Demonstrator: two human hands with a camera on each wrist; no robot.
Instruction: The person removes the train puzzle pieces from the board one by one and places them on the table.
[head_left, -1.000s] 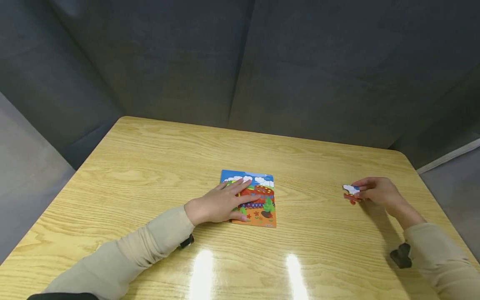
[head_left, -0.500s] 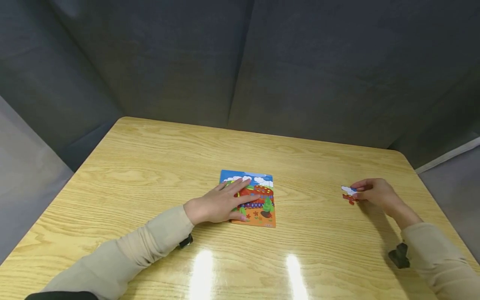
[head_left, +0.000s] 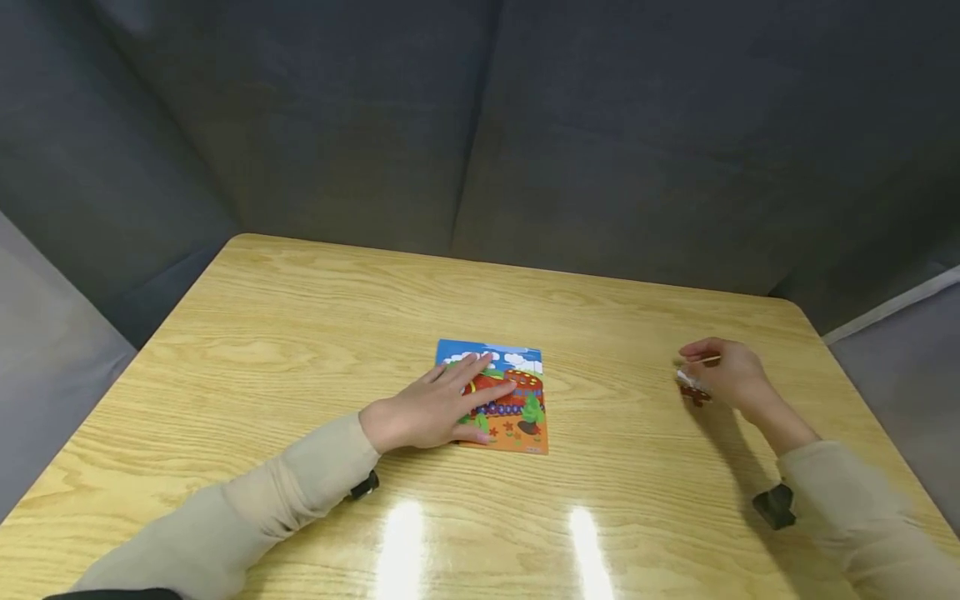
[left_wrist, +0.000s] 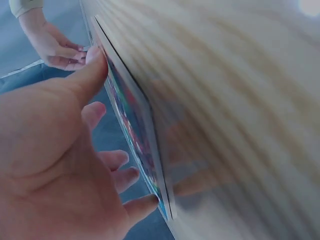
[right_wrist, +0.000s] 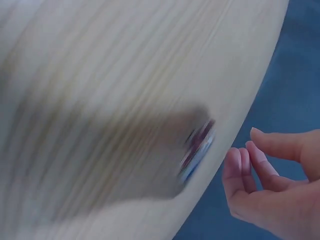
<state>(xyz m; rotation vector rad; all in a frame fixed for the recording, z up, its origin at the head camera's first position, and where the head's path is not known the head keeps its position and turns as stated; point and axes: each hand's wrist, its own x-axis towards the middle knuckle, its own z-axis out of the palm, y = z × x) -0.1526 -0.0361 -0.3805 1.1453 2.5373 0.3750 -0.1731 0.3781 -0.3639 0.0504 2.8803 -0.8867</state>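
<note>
My left hand [head_left: 431, 408] lies spread over a colourful picture puzzle [head_left: 528, 429], which shows blue sky, white clouds, a red train and a green tree. In the left wrist view the left hand's thumb [left_wrist: 92, 72] and fingertips touch its face and edge. My right hand [head_left: 731, 375] hovers at the right, just over small puzzle pieces [head_left: 693, 393] that lie in its shadow. Red, white and blue show on these pieces [right_wrist: 197, 150] in the right wrist view. There the right fingertips are close together, with nothing visible between them.
The wooden table [head_left: 330, 333] has rounded far corners, with dark cloth [head_left: 480, 133] hanging behind it. A black wrist camera [head_left: 775, 507] sits under the right sleeve, another [head_left: 365, 485] under the left. Two bright glare patches lie near the front.
The right hand has let go of the pieces it was touching, lifted, and shifted slightly left. The left hand stays on the puzzle. The head view has drifted a little.
</note>
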